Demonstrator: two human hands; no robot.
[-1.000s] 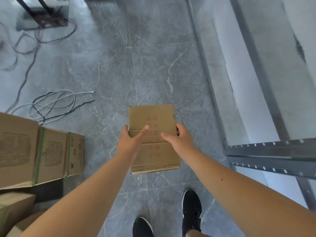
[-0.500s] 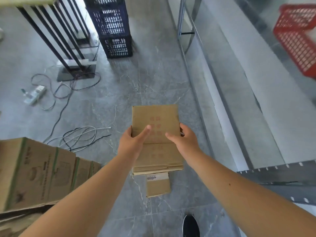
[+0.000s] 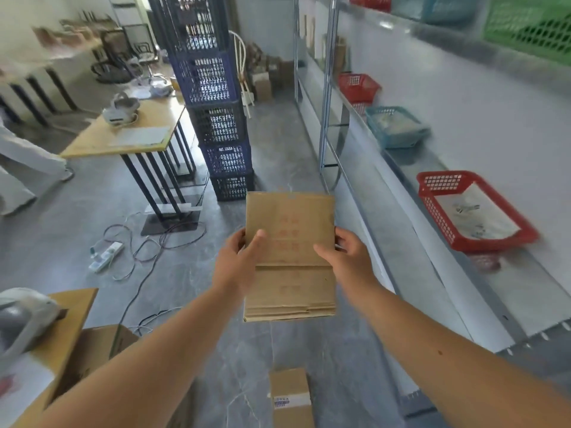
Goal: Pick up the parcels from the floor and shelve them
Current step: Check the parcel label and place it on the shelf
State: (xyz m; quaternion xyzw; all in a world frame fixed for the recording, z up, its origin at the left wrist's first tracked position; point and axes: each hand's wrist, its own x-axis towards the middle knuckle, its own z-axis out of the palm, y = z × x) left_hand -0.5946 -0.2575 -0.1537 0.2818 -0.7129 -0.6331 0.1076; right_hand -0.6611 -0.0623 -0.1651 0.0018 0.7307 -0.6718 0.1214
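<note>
A flat brown cardboard parcel (image 3: 290,257) with faint red print is held in the air in front of me, well above the floor. My left hand (image 3: 238,261) grips its left edge, thumb on top. My right hand (image 3: 347,257) grips its right edge. A smaller brown parcel (image 3: 290,396) with a white label lies on the grey floor below, near the bottom of the view. The metal shelf (image 3: 463,304) runs along the right, its white board at about the height of the held parcel.
On the shelf sit a red basket (image 3: 472,211), a teal basket (image 3: 395,126) and another red basket (image 3: 358,86). A stack of dark blue crates (image 3: 216,118) stands ahead. A wooden table (image 3: 129,131) is at left, cables and a power strip (image 3: 106,256) on the floor, open cardboard boxes (image 3: 95,350) at lower left.
The parcel has come up off the floor with both hands on it. My view has tilted up from the floor to the room, shelf and baskets; a second parcel shows below.
</note>
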